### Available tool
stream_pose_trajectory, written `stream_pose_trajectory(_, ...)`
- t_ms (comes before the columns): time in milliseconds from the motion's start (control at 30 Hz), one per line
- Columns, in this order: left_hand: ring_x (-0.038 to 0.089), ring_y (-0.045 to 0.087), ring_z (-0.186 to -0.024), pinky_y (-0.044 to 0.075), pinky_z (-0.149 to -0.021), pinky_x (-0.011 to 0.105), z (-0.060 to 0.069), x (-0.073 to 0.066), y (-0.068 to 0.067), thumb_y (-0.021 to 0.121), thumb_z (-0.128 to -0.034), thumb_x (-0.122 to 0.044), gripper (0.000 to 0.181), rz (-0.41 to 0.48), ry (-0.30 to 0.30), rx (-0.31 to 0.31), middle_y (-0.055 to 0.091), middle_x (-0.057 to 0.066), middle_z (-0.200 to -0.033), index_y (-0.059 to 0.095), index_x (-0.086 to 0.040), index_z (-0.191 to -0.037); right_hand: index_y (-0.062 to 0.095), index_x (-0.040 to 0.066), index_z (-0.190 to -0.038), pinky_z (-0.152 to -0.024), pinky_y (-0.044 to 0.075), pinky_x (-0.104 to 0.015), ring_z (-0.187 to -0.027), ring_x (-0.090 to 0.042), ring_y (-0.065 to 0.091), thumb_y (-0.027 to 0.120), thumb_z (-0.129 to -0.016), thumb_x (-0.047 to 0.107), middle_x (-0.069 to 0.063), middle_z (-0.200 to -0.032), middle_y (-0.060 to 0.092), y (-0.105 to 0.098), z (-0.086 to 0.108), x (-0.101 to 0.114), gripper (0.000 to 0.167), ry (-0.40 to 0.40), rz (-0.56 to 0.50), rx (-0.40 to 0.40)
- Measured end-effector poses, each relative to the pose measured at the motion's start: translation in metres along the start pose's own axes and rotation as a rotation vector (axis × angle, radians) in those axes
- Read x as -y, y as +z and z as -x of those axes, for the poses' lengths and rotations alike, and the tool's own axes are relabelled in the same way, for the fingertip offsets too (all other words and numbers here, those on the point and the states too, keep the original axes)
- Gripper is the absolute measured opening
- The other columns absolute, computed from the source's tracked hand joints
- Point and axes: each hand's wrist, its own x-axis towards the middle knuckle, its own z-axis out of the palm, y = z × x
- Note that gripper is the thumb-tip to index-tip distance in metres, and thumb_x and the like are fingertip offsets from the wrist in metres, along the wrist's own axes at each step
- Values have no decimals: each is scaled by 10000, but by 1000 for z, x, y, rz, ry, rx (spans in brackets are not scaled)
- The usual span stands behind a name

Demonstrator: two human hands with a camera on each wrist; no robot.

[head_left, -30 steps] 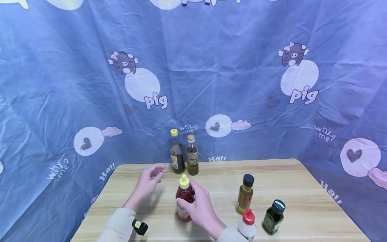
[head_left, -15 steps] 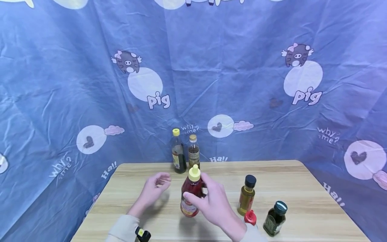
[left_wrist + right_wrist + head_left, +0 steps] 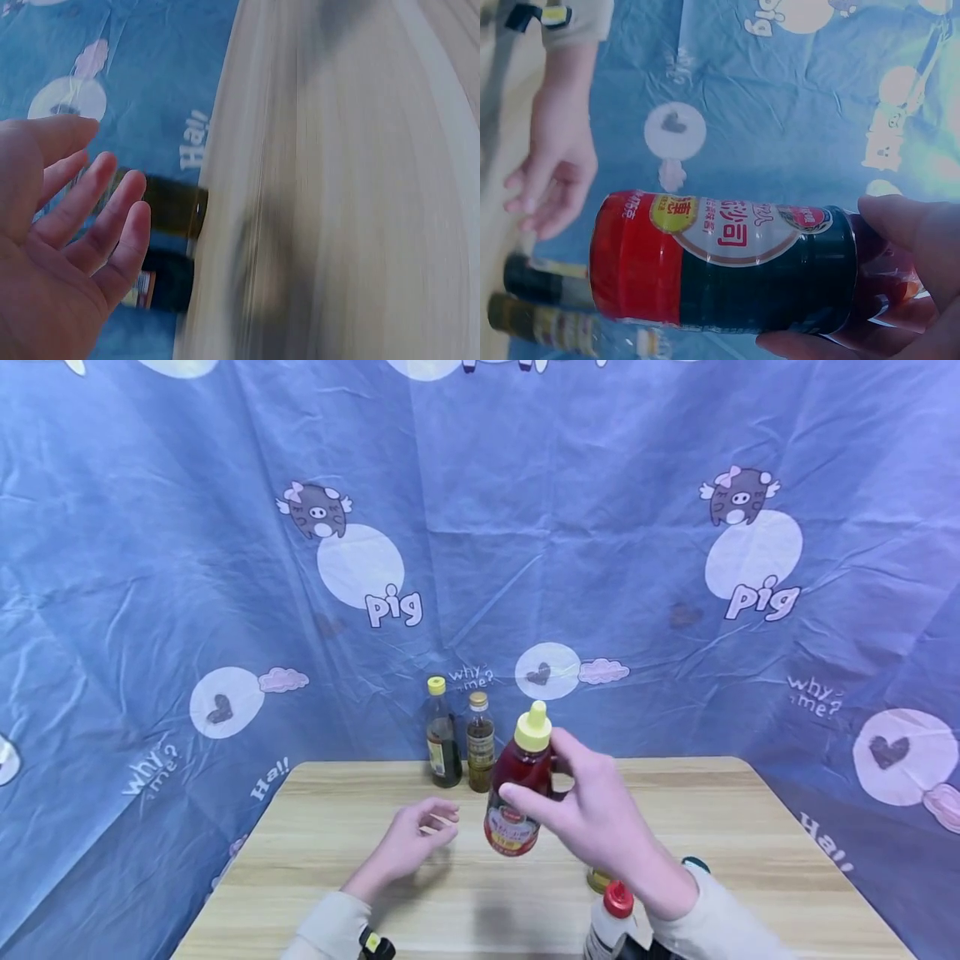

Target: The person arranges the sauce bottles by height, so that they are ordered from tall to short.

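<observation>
The person's left hand hovers with fingers loosely bent, gripping nothing, before the yellow-capped dark-sauce bottle and the amber bottle. Rightward, the red-sauce squeeze bottle, a second ago on the wooden table, now hangs above it, tilted, apparently carried by the right hand's curled grip alone, leaving the left free.

Sauce bottle — dark red, yellow cap; backdrop — blue, pig-printed.
</observation>
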Motion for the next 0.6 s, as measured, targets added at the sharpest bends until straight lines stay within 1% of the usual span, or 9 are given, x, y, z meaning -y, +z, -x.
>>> stream_pose_trajectory(33, 186, 714, -962, 608, -791, 279, -2, -2, 3, 758, -964, -162, 360, 3, 1, 12, 734, 112, -1180, 674, -33, -1290, 663, 217, -1142, -719, 640, -276, -977, -195, 762, 867, -886, 327, 22, -1036, 785, -5, -3, 1, 346, -13, 22, -6)
stream_pose_trajectory(133, 209, 717, -987, 604, -818, 270, -8, -11, 16, 768, -950, -140, 389, 33, 13, 53, 726, 130, -1213, 661, -19, -1304, 672, 215, -1139, -766, 649, -370, -966, -218, 777, 880, -873, 313, 24, -1033, 793, -19, -13, 1, 352, -36, 103, -37)
stream_pose_trajectory(267, 253, 728, -1016, 607, -827, 261, -17, -24, 36, 785, -932, -113, 396, 95, 32, 117, 717, 189, -1229, 664, -55, -1305, 682, 207, -1153, -830, 629, -477, -989, -247, 775, 879, -874, 332, 20, -1049, 792, -37, -26, 0, 364, -27, 168, -59)
stream_pose_trajectory(367, 307, 731, -1053, 610, -852, 270, -24, -33, 51, 798, -923, -141, 415, 112, 47, 156, 713, 210, -1239, 667, -93, -1314, 680, 212, -1181, -840, 615, -491, -1014, -251, 768, 862, -887, 383, 25, -1074, 782, -48, -36, -4, 386, -6, 194, -57)
stream_pose_trajectory(433, 337, 722, -1091, 615, -891, 312, -29, -39, 62, 806, -916, -176, 433, 109, 65, 176, 716, 194, -1253, 667, -105, -1320, 676, 211, -1206, -844, 608, -495, -1025, -256, 764, 848, -895, 412, 21, -1096, 770, -54, -43, -7, 408, 10, 207, -52)
stream_pose_trajectory(500, 349, 703, -1140, 613, -937, 379, -34, -46, 73, 816, -907, -201, 465, 111, 84, 204, 709, 178, -1282, 658, -113, -1336, 672, 198, -1228, -852, 604, -504, -1037, -277, 761, 838, -903, 424, -1, -1112, 766, -60, -49, -10, 429, 25, 218, -54)
stream_pose_trajectory(600, 268, 683, -1195, 596, -983, 430, -42, -59, 90, 817, -912, -243, 501, 87, 106, 255, 697, 121, -1334, 640, -141, -1369, 666, 175, -1244, -856, 586, -498, -1039, -291, 755, 827, -910, 433, -31, -1111, 765, -69, -57, -16, 451, 52, 229, -61)
